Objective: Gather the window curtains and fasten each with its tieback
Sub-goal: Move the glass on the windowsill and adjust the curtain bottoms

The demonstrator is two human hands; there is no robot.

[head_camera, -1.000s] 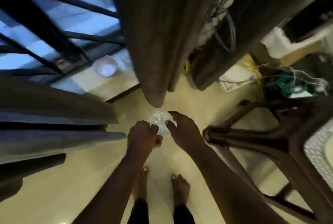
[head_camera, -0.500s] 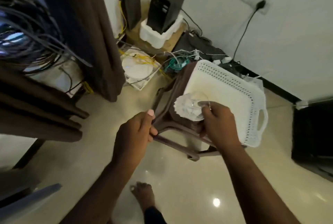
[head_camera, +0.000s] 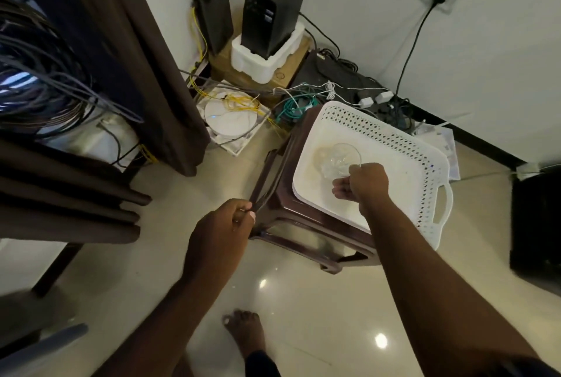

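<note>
Right now your right hand [head_camera: 361, 185] curls round the rim of a clear glass bowl [head_camera: 340, 159], holding it over the white tray [head_camera: 403, 146] on the brown stool [head_camera: 291, 225]. Your left hand [head_camera: 221, 231] pinches a thin dark strip [head_camera: 261, 203] beside the stool's corner; whether that is a tieback cannot be told. The brown curtain [head_camera: 145, 73] hangs at your left, well apart from both hands.

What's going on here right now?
The right hand holds a clear glass bowl by its rim over the white perforated tray on the brown stool. The left hand pinches a thin dark strip beside the stool, possibly a tieback. The brown curtain hangs with no tieback visible on it.
</note>
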